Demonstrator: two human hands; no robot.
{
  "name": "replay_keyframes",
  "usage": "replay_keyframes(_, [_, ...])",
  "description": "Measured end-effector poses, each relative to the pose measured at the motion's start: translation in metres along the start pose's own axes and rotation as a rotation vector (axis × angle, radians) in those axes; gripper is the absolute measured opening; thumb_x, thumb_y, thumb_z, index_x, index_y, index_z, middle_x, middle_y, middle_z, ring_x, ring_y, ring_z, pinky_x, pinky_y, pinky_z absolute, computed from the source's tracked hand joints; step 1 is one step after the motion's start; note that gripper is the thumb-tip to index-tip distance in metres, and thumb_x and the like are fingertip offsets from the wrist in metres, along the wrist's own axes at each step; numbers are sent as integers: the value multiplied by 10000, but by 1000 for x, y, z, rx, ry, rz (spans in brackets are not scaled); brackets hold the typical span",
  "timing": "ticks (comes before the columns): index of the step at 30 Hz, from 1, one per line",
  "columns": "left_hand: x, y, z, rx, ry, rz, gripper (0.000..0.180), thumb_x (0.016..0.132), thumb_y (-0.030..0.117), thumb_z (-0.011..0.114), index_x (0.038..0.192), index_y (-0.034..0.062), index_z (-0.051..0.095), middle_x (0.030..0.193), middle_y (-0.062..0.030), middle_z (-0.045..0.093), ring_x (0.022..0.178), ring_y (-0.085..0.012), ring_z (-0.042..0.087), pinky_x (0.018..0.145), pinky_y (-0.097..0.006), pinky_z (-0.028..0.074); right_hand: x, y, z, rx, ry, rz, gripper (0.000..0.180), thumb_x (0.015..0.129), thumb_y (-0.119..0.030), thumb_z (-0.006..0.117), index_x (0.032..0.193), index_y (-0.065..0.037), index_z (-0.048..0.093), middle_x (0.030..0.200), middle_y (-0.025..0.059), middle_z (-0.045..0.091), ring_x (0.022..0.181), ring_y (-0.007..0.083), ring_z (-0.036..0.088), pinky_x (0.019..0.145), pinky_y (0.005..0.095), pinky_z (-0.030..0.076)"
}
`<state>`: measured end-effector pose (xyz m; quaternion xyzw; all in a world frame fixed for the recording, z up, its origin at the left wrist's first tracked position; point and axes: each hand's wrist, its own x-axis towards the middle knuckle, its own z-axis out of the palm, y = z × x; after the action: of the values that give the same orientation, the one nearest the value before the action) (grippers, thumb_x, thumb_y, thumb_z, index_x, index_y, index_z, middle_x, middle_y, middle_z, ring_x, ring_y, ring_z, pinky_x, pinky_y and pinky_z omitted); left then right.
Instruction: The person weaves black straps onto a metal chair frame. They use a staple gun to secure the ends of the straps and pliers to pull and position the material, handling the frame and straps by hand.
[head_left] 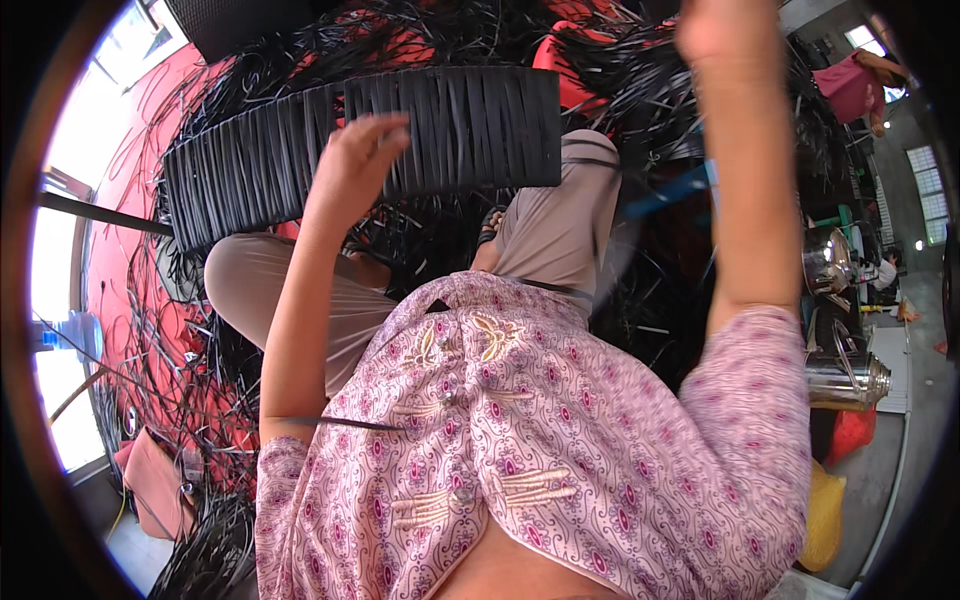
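My left hand [355, 168] is over a long panel [470, 125] wound crosswise with flat black strips, which spans my knees. Its fingers are slightly bent and apart, and no object shows in them. Beside that hand, a narrow gap between the strips shows red behind. My right hand [728, 30] is raised at the top edge, blurred by motion and partly cut off. Whether it holds anything cannot be made out. A smeared blue object [672, 190] lies by my right forearm, its kind unclear.
Tangled black strips [640, 90] cover much of the ground around my legs, with a red surface [140, 215] under them at left. A red plastic piece [572, 70] lies beyond the panel. Metal jugs [845, 375] stand at right. Another person [855, 85] is far right.
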<state>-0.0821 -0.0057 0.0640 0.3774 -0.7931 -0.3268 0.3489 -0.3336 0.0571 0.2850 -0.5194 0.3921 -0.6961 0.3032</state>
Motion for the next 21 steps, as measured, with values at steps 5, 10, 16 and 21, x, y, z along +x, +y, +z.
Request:
replay_keyframes(5, [33, 118, 4, -800, 62, 240, 501, 1016, 387, 490, 1323, -4, 550, 1197, -143, 652, 1193, -167, 559, 1061, -301, 369, -19, 48, 29, 464, 66, 232, 209, 1010, -206, 527, 1072, -19, 597, 875, 125, 672, 696, 220, 657, 585, 320, 544])
replay_keyframes(10, [23, 141, 32, -1144, -152, -187, 389, 996, 407, 557, 1015, 26, 633, 720, 43, 510, 568, -51, 449, 541, -201, 326, 9, 56, 11, 726, -62, 76, 183, 1010, -172, 514, 1017, -26, 625, 850, 77, 648, 713, 184, 609, 605, 296, 502])
replay_keyframes(16, [4, 70, -17, -1320, -29, -180, 267, 1006, 283, 541, 832, 80, 541, 581, 75, 305, 463, -30, 270, 446, -221, 198, 42, 50, -215, 1005, -5, 326, 191, 936, -44, 400, 794, -64, 526, 632, 12, 446, 584, 137, 434, 580, 303, 354])
replay_keyframes(21, [-34, -39, -165, -565, 461, -150, 187, 1035, 180, 472, 880, 82, 509, 590, 71, 267, 502, -43, 229, 475, -240, 204, -5, 49, -360, 1039, 564, 192, 216, 773, -45, 453, 620, -148, 341, 526, -22, 316, 447, 118, 339, 494, 275, 303])
